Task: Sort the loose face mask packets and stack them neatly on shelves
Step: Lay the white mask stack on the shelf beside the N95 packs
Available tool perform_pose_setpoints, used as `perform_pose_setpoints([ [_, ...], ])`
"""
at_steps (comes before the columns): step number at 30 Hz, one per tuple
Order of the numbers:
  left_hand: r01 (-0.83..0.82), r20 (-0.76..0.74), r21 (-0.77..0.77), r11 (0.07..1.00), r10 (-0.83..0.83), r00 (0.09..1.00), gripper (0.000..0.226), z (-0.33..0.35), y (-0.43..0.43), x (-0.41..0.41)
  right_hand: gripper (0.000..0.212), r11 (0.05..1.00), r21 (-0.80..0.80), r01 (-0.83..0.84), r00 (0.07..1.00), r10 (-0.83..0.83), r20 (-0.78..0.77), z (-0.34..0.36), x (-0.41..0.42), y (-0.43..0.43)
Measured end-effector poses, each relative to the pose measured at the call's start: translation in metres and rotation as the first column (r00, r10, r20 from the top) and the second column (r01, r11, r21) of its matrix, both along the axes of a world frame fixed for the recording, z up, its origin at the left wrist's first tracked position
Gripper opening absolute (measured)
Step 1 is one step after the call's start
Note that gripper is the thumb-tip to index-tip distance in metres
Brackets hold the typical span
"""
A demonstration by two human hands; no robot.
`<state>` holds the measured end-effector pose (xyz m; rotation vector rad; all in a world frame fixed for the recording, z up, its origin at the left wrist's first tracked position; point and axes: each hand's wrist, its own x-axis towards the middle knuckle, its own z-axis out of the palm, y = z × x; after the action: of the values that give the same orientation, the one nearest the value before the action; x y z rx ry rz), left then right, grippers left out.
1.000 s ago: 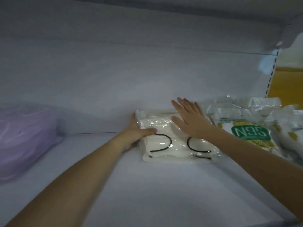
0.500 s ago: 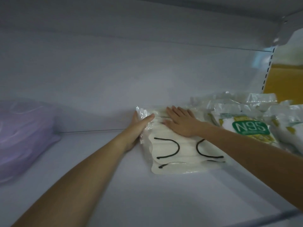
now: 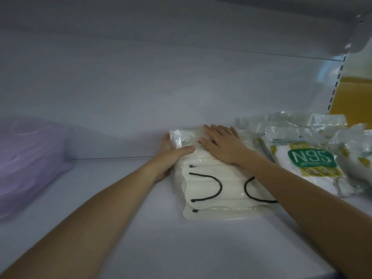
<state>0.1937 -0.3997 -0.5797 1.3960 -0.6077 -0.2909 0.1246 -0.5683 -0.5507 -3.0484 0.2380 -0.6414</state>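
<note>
A stack of clear packets holding white masks with black ear loops [image 3: 213, 190] lies on the white shelf [image 3: 181, 248] against the back wall. My left hand [image 3: 171, 156] holds the stack's left edge, thumb laid across the top and fingers hidden behind it. Flat on the far end of the top packet lies my right hand [image 3: 223, 146], fingers straight. To the right sits a pile of packets marked N95 [image 3: 310, 158] in green.
A soft purple pack [image 3: 26, 164] sits at the shelf's left end. The shelf's back panel [image 3: 161, 97] rises just behind the stack. At the far right stands a slotted upright [image 3: 336, 83] with a yellow surface [image 3: 354, 99] beyond it.
The black-loop stack has turned slightly, its near end swinging right. My right hand has gone from raised above the packet to lying flat on it; my left thumb has slid across the top.
</note>
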Motion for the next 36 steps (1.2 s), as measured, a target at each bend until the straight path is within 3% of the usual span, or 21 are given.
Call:
perform_pose_setpoints([
  [6,0.058,0.012,-0.024,0.998,-0.057,0.998,0.030,0.002,-0.006,-0.002,0.063,1.000,0.006,-0.010,0.999,0.010,0.042,0.004,-0.006,0.000],
  [11,0.133,-0.117,-0.088,0.987,-0.142,0.983,0.016,0.004,0.001,-0.004,0.063,0.997,-0.074,-0.015,0.993,0.023,0.112,0.014,-0.008,0.005],
  [13,0.121,-0.110,-0.090,0.989,-0.131,0.985,0.015,0.002,0.002,-0.006,0.062,0.998,-0.059,-0.021,0.997,0.025,0.069,0.015,-0.008,0.006],
  [16,0.067,-0.061,-0.068,0.995,-0.072,0.996,0.015,0.000,0.001,-0.010,0.062,1.000,-0.023,-0.015,0.996,0.013,-0.084,0.008,-0.008,0.006],
  [19,0.093,-0.060,-0.072,0.993,-0.097,0.993,0.020,0.000,0.002,-0.011,0.065,1.000,0.001,-0.027,0.997,0.027,-0.066,0.008,-0.006,0.003],
  [22,0.214,-0.154,-0.065,0.975,-0.221,0.963,0.033,0.002,0.005,-0.009,0.064,0.999,0.027,-0.029,0.999,0.029,0.016,0.011,-0.006,0.000],
  [26,0.430,-0.306,-0.008,0.903,-0.411,0.858,0.036,0.004,0.015,-0.010,0.060,1.000,0.026,-0.013,0.995,0.015,-0.100,0.004,-0.006,0.000],
  [29,0.523,-0.253,0.017,0.852,-0.502,0.827,0.028,0.011,0.019,-0.010,0.060,0.999,0.034,-0.010,1.000,0.011,-0.025,0.001,-0.006,0.002],
  [33,0.519,-0.150,0.124,0.846,-0.501,0.852,0.060,0.020,0.022,-0.010,0.061,0.999,0.044,-0.009,1.000,0.007,0.030,0.000,-0.007,0.003],
  [36,0.473,-0.096,0.130,0.872,-0.464,0.881,0.066,0.019,0.020,-0.011,0.060,0.999,0.046,-0.011,0.999,0.009,0.044,0.002,-0.008,0.004],
])
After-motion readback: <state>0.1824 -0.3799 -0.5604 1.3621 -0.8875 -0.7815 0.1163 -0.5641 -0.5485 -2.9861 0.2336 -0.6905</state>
